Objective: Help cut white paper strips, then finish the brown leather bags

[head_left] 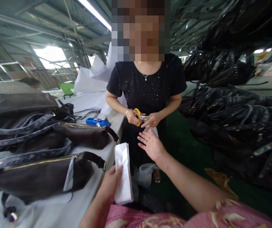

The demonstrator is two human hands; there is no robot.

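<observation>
My left hand (111,182) is closed round a folded stack of white paper strips (123,172), held upright beside the table edge. My right hand (151,145) is stretched out palm up with fingers spread, holding nothing, just below the hands of a person in a black top (147,85) who stands opposite. That person grips yellow-handled scissors (138,115) in one hand and a small white piece (147,118) in the other, right above my open palm.
A white table (55,209) on the left carries dark brown bags with zips and straps (43,174) and a blue tool (98,122). A heap of glossy black bags (240,110) fills the right. Green floor lies between. Another person sits far left.
</observation>
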